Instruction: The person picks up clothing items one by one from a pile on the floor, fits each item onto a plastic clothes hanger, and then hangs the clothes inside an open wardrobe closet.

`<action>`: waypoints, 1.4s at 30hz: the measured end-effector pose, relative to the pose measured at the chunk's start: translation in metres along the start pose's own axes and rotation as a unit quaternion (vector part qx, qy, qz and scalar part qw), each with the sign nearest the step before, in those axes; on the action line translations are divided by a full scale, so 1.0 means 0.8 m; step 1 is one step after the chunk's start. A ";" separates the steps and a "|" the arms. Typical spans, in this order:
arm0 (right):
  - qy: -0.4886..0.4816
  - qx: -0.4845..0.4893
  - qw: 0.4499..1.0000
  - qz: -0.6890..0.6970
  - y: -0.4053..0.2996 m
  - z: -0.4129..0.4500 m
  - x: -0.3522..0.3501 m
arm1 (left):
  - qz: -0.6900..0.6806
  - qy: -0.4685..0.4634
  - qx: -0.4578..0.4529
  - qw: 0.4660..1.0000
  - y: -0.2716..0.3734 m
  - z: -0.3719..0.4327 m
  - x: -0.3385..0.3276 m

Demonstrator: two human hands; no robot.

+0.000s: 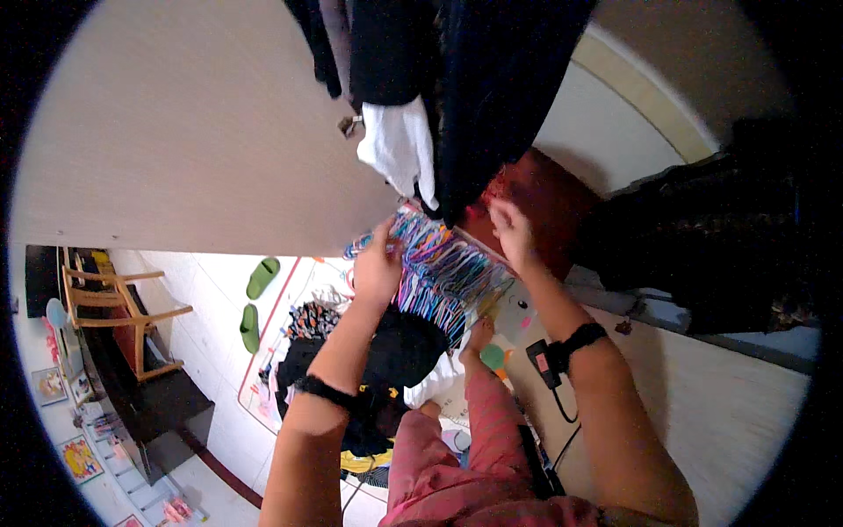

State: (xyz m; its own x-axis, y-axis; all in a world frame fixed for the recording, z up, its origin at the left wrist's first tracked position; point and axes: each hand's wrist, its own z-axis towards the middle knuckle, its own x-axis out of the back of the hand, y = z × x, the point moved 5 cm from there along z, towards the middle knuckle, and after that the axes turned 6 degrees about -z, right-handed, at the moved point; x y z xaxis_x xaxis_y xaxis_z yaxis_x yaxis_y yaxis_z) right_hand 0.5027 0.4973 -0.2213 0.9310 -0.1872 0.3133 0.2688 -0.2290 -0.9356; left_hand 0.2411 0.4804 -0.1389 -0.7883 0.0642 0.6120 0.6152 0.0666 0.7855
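My left hand [377, 267] is at the left end of a dense row of colourful striped clothes hangers [454, 260], its fingers partly hidden. Whether it grips any of them I cannot tell. On the other side of the row, my right hand [512, 237] is raised before a dark red surface [550, 204], fingers loosely bent and nothing visible in them. Dark garments [507, 85] hang above and between both hands. A white cloth [398, 145] hangs among them, its lower end just above the hangers.
A pale panel [197, 132] stands at left. Black clothes [375, 356] and a patterned cloth [313, 319] lie piled on the floor near my feet. Green slippers [263, 278] and a wooden chair [128, 309] are farther left. A dark bundle [665, 244] hangs at right. A black cable [565, 408] dangles from my right wrist.
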 end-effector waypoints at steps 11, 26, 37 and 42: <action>-0.157 -0.445 0.880 -0.055 0.484 -0.216 -0.174 | 0.248 -0.167 0.265 0.917 -0.454 -0.291 -0.104; -0.049 -0.540 0.835 0.089 0.647 -0.229 -0.250 | 0.137 -0.192 0.291 0.927 -0.531 -0.353 -0.104; 0.339 -0.283 0.842 0.311 0.529 -0.311 -0.130 | -0.058 -0.184 0.315 0.929 -0.383 -0.404 0.012; 0.211 -0.264 0.916 0.214 0.347 -0.337 -0.175 | -0.225 -0.021 0.358 0.906 -0.331 -0.446 0.089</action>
State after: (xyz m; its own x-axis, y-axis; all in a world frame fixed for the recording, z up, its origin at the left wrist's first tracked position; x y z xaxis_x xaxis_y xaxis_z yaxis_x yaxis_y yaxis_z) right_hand 0.3801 0.2024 -0.4808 0.7144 -0.6955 0.0764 -0.3591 -0.4581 -0.8131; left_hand 0.0187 0.1123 -0.2708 -0.9690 -0.0925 0.2293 0.0928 0.7235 0.6841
